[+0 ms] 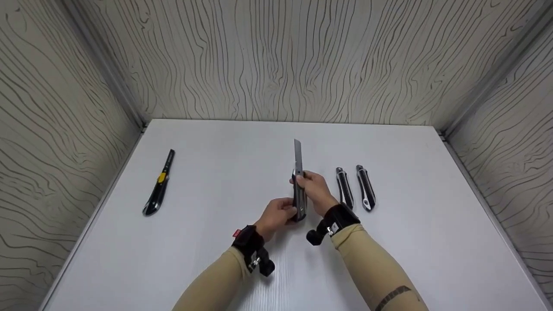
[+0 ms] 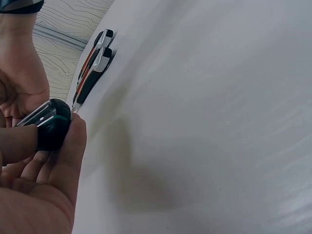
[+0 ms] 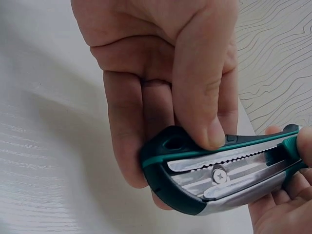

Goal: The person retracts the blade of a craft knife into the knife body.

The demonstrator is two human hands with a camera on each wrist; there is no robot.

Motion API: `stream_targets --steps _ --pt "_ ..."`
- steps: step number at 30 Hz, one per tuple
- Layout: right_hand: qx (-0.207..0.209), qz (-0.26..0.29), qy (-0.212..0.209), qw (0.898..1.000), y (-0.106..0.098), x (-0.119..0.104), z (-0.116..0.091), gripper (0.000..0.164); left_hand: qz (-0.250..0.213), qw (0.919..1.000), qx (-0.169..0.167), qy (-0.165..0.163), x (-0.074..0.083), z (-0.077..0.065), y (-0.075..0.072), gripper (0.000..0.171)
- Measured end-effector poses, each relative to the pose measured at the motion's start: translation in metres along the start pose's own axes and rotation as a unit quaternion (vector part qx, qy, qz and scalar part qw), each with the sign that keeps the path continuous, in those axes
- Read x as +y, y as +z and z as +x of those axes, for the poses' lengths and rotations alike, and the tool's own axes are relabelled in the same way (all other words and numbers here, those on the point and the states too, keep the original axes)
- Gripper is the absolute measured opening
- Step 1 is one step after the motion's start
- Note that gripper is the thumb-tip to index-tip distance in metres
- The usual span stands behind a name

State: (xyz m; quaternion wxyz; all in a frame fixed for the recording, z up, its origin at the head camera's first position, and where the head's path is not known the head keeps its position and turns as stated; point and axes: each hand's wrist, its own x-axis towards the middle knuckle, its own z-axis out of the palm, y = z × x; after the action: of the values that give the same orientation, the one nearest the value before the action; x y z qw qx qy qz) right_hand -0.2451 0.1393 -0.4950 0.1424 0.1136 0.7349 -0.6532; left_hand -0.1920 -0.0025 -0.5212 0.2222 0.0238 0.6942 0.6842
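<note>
A snap-off utility knife in black, teal and silver stands in both hands, above the white table, with its long blade extended away from me. My left hand pinches its butt end between thumb and fingers. Farther up the handle, my right hand grips it near the blade. In the right wrist view, the knife's butt shows a small hole, and a screw and toothed metal track lie along the body. The right hand's fingers sit by the teal slider at that view's edge.
Two utility knives, one nearer and one farther right, lie on the white table beside my right hand. A black utility knife with a yellow slider lies at the left. Wood-patterned walls enclose the table's back and sides.
</note>
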Motion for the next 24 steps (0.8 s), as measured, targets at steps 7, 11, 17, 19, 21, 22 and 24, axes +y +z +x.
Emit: stream_targets --steps 7,11,17,19,21,22,24 --pt "0.000 0.002 -0.003 1.000 -0.0003 -0.0013 -0.0021 0.032 -0.002 1.0000 0.001 -0.002 0.0012 -0.0003 0.0003 0.032" --pt "0.001 -0.003 0.001 1.000 0.0001 -0.0025 -0.0037 0.034 -0.008 1.0000 -0.001 -0.001 0.0005 -0.0004 0.0007 0.034" --pt "-0.003 -0.005 0.005 1.000 0.0013 -0.0033 -0.0053 0.035 -0.006 1.0000 0.007 0.000 0.0010 -0.0015 0.0014 0.033" --pt "-0.003 -0.002 0.003 1.000 0.0016 -0.0031 -0.0057 0.035 -0.003 1.0000 0.009 0.001 0.0013 -0.0020 0.0015 0.033" --pt "-0.003 0.003 -0.002 1.000 0.0021 -0.0026 -0.0057 0.035 0.000 0.9999 0.010 0.003 0.0017 -0.0025 0.0015 0.033" --pt "-0.001 0.003 -0.004 1.000 0.0023 -0.0024 -0.0056 0.035 0.001 0.9999 0.010 0.003 0.0021 -0.0029 0.0015 0.033" --pt "0.002 0.006 -0.008 1.000 0.0030 -0.0021 -0.0056 0.034 0.001 0.9999 0.010 0.004 0.0018 -0.0030 0.0015 0.033"
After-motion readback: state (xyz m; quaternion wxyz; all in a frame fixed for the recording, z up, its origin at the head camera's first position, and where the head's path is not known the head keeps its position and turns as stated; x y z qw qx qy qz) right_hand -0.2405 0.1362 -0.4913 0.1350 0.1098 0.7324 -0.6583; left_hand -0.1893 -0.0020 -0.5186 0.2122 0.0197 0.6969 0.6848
